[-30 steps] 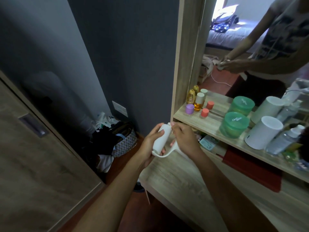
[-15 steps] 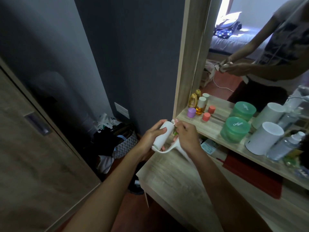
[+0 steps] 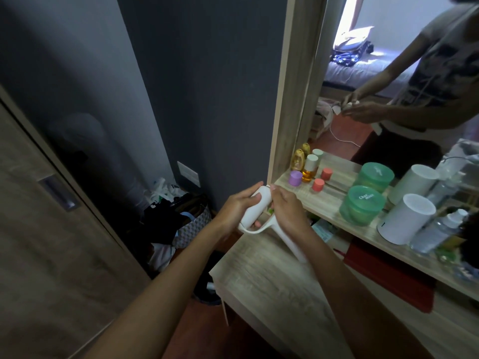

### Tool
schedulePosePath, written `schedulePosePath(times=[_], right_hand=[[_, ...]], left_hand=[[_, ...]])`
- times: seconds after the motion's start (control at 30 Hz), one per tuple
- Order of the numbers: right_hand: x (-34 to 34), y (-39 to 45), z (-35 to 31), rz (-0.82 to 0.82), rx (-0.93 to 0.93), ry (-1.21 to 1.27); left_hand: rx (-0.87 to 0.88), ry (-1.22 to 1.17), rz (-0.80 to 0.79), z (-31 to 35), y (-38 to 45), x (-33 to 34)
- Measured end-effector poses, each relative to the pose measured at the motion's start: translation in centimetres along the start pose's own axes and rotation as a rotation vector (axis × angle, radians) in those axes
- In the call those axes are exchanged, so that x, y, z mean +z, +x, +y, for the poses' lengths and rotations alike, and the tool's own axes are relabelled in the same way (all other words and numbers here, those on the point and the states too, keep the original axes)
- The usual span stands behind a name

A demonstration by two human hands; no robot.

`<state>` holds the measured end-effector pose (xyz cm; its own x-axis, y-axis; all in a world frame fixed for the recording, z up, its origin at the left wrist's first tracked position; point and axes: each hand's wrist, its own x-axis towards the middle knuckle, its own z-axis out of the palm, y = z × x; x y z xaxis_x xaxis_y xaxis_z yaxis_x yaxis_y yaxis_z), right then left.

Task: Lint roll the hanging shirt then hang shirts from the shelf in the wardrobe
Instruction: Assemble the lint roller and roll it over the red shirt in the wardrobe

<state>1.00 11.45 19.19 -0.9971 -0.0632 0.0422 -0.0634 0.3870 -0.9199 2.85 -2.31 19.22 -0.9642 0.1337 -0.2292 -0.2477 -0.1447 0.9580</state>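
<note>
A white lint roller (image 3: 259,208) is held in front of me above the left end of a wooden dressing table (image 3: 272,286). My left hand (image 3: 238,206) grips the roller's white barrel from the left. My right hand (image 3: 287,208) has its fingers curled at the barrel's far end and covers the top of the handle, which runs down toward my right forearm. No shirt, hanger or open wardrobe shows in this view.
A wooden wardrobe door (image 3: 51,229) with a recessed handle stands shut at left. A bag with dark clothes (image 3: 178,218) sits on the floor by the dark wall. The table's shelf holds small bottles (image 3: 308,167), green tubs (image 3: 363,203) and white canisters (image 3: 404,218) before a mirror (image 3: 388,73).
Both hands have stayed on the lint roller and kept working at the barrel's far end. My view has shifted slightly; the hands sit a little higher and closer to the shelf.
</note>
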Motion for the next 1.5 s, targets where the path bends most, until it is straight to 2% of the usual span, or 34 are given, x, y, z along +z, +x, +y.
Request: schedulePosePath(times=[0.27, 0.37, 0.47, 0.53, 0.6, 0.7, 0.8, 0.87, 0.97, 1.13, 1.27, 1.4, 1.5], right_hand=[[0.2, -0.4, -0.2, -0.051, -0.007, 0.048], [0.5, -0.4, -0.4, -0.203, -0.004, 0.297], [0.4, -0.5, -0.6, -0.338, -0.007, 0.396], [-0.2, -0.7, -0.8, -0.415, -0.022, 0.304], [-0.6, -0.5, -0.6, -0.442, -0.046, 0.045], [0.7, 0.2, -0.6, -0.321, -0.118, -0.179], [3.5, 1.0, -2.6, -0.178, -0.126, -0.139], [5.7, 1.9, -4.3, -0.122, -0.075, -0.054], [9.8, 3.1, -7.6, -0.156, -0.07, 0.042], [18.3, 3.9, -12.9, -0.195, -0.258, 0.259], [25.5, 4.0, -16.2, -0.153, -0.335, 0.27], [31.8, 3.5, -18.7, -0.149, -0.32, 0.332], [36.1, 3.7, -20.0, -0.139, -0.294, 0.4]], left_hand=[[0.054, 0.068, 0.016, 0.2, -0.7, 0.1], [0.111, 0.025, 0.033, 1.3, -0.3, -0.4], [0.157, 0.109, 0.074, 2.9, 0.5, -1.7], [0.173, 0.155, 0.095, 4.1, 0.6, -2.7], [0.189, 0.169, 0.126, 5.0, 0.4, -3.9], [0.262, 0.306, 0.18, 6.1, 0.0, -5.4], [0.492, 0.642, 0.399, 7.5, -0.5, -6.8], [0.666, 0.766, 0.581, 8.5, -1.7, -8.2], [0.759, 0.91, 0.733, 9.1, -4.4, -11.9], [0.714, 1.195, 0.98, 8.5, -9.2, -22.0], [0.725, 1.312, 1.166, 8.4, -12.2, -30.1], [0.64, 1.558, 1.169, 8.7, -13.6, -36.7], [0.485, 1.678, 1.144, 8.6, -13.6, -40.7]])
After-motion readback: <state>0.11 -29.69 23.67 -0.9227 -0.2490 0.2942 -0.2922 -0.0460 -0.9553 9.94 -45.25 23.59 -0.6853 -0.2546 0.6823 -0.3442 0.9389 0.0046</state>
